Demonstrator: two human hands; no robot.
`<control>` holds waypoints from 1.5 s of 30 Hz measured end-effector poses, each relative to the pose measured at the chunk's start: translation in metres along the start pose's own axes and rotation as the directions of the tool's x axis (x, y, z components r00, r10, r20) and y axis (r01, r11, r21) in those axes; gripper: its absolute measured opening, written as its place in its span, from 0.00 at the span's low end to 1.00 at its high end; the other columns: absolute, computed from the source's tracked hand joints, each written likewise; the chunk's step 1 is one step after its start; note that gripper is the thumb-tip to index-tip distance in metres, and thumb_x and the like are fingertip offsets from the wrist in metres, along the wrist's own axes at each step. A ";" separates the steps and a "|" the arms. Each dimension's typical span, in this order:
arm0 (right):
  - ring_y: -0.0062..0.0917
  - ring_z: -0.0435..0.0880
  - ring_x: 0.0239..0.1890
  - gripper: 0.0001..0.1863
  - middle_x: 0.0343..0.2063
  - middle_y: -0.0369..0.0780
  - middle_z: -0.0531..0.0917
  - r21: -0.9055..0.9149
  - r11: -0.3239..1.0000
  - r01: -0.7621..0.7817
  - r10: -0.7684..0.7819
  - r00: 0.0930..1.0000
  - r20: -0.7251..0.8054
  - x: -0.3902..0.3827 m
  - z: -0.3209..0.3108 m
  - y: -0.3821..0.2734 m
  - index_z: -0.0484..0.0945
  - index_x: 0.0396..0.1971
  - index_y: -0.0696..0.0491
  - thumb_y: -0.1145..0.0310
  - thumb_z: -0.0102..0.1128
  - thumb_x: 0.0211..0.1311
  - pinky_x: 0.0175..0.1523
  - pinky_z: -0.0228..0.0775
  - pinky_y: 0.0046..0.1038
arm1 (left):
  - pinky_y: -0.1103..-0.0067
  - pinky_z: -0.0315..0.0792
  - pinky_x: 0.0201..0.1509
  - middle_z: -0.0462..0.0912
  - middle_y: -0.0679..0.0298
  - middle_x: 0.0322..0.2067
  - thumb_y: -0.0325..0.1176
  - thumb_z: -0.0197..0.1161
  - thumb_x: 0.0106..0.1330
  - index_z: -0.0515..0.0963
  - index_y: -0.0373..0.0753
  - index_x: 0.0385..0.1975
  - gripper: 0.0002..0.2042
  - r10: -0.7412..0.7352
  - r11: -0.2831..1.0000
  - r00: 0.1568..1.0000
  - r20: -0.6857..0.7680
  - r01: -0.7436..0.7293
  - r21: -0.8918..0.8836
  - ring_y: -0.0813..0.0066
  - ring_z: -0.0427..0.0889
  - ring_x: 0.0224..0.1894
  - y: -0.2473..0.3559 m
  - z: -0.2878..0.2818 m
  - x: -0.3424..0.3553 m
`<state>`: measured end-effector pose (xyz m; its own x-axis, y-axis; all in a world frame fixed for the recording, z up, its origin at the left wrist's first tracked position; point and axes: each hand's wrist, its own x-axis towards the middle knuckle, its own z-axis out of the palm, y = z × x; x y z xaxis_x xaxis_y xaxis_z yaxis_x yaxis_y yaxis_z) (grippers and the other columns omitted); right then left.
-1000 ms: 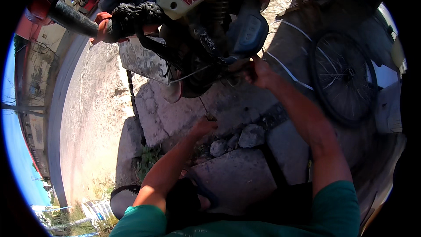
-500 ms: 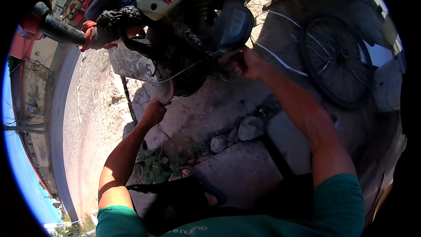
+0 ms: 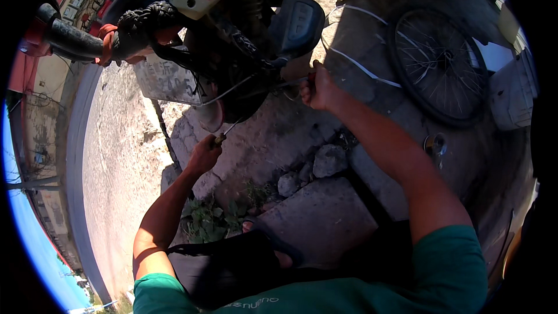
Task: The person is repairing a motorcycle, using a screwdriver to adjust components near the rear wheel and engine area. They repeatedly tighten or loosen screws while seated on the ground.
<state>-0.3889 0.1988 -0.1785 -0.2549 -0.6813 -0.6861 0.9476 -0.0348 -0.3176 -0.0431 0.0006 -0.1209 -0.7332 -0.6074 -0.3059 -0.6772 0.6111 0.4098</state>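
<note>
Now left hand (image 3: 203, 154) farther right

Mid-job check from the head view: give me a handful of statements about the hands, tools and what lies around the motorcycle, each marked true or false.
1. The left hand grips a screwdriver aimed up at the motorcycle. True.
2. The right hand rests flat on the ground. False: it is raised at the motorcycle's underside, closed on a dark-handled tool.
3. A bicycle wheel lies on the ground to the right. True.
4. Both hands wear gloves. False: both are bare.
5. Stones lie on the ground between the forearms. True.
</note>
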 end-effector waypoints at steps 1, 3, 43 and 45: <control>0.23 0.65 0.16 0.26 0.17 0.36 0.71 -0.005 1.000 0.004 -0.004 1.000 -0.004 -0.001 0.001 0.000 0.62 0.27 0.43 0.35 0.38 0.69 0.22 0.54 0.27 | 0.63 0.71 0.44 0.79 0.46 0.32 0.33 0.59 0.58 0.74 0.32 0.40 0.13 -0.015 1.000 1.000 -0.005 0.015 0.006 0.49 0.80 0.39 0.001 -0.001 0.001; 0.22 0.65 0.16 0.26 0.17 0.35 0.71 -0.003 1.000 -0.001 0.001 1.000 -0.006 0.001 -0.002 -0.001 0.62 0.26 0.43 0.34 0.37 0.69 0.22 0.54 0.26 | 0.64 0.71 0.45 0.78 0.46 0.33 0.33 0.59 0.59 0.73 0.32 0.41 0.13 0.023 1.000 0.999 -0.036 -0.023 0.013 0.48 0.79 0.40 -0.006 -0.001 0.006; 0.26 0.75 0.28 0.24 0.29 0.35 0.76 -0.231 0.948 0.218 -0.272 0.934 -0.234 0.052 0.003 0.039 0.70 0.36 0.44 0.36 0.44 0.63 0.36 0.65 0.35 | 0.77 0.66 0.20 0.70 0.64 0.21 0.35 0.53 0.69 0.71 0.36 0.40 0.09 -0.089 0.444 0.960 0.266 0.277 -0.852 0.79 0.63 0.13 0.058 -0.017 -0.047; 0.28 0.76 0.31 0.25 0.31 0.36 0.77 -0.204 0.955 0.215 -0.260 0.939 -0.225 0.048 0.005 0.040 0.70 0.36 0.44 0.36 0.45 0.62 0.40 0.66 0.37 | 0.77 0.66 0.19 0.71 0.64 0.21 0.35 0.53 0.69 0.71 0.36 0.40 0.09 -0.057 0.430 0.958 0.282 0.279 -0.859 0.79 0.62 0.13 0.054 -0.019 -0.041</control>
<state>-0.3623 0.1609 -0.2214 -0.5286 -0.4668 -0.7090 0.8109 -0.0305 -0.5844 -0.0485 0.0490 -0.0703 -0.6812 -0.4729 -0.5589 -0.4426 -0.3421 0.8289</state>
